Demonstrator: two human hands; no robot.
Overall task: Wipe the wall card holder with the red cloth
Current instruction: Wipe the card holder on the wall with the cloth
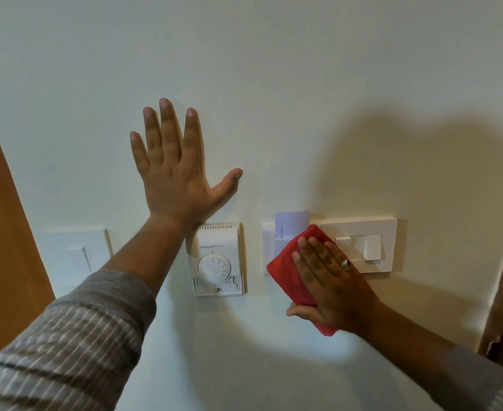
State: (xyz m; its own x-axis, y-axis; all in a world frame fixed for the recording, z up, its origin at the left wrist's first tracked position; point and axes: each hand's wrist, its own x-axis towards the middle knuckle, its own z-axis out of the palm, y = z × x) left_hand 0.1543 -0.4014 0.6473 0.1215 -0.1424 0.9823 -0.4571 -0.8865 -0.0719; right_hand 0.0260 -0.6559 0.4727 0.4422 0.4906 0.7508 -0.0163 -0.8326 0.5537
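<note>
A striped grey sleeve (66, 336) filled the lower left, nearest the camera, and its bare forearm ran up to the left hand (174, 173). That hand lay flat on the pale wall (274, 69), fingers spread apart, gripping nothing, just above a Honeywell thermostat (218, 259). The right hand (330, 280), a ring (345, 262) on one finger, pressed the folded red cloth (291, 271) flat with open fingers, thumb tucked under the cloth's lower edge. The cloth covered most of the wall card holder (269, 235), which sat between the thermostat and a white switch plate (365, 241). A pale key card (291, 221) stood upright in the holder's slot. Another white plate (75, 253) was mounted far left beside a wooden door frame (4, 218).
</note>
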